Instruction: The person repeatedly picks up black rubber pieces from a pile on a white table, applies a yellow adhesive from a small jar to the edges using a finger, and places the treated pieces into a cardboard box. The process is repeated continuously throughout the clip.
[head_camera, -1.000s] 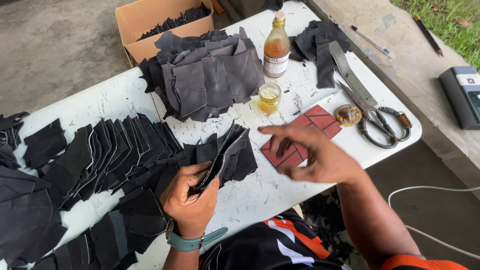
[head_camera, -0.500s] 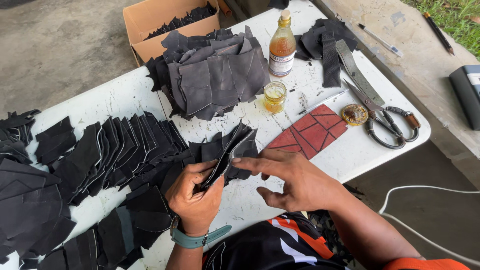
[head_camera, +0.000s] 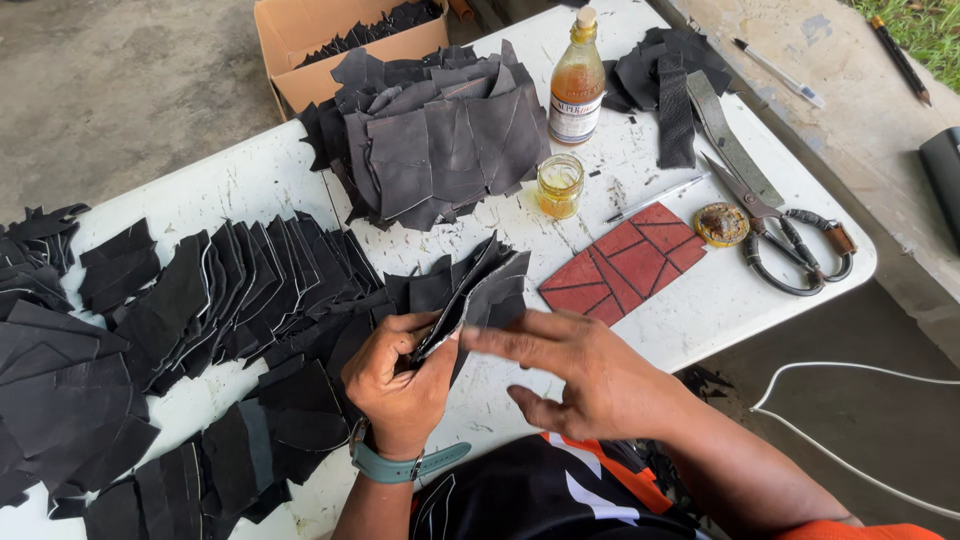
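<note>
Left hand (head_camera: 398, 380) grips a folded black leather piece (head_camera: 470, 300), right hand (head_camera: 590, 375) open against it; many cut pieces (head_camera: 250, 290) lie spread, a grey stack (head_camera: 440, 140) remains.

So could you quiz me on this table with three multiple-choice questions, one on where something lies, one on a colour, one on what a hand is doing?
1. Where do the scissors lie?
A. at the table's right end, beside the red tile-patterned sheet
B. inside the cardboard box
C. under the grey pile

2. What colour is the liquid in the small glass jar?
A. blue
B. amber yellow
C. clear

3. What is the left hand doing?
A. resting flat on the table
B. holding the bottle
C. gripping a small stack of dark cut pieces

Answers: 1 A, the scissors sit on the white table just right of the red sheet. 2 B, the jar shows yellowish liquid, like the bottle behind it. 3 C, its fingers pinch the stack, while the right hand reaches flat toward it.
</note>
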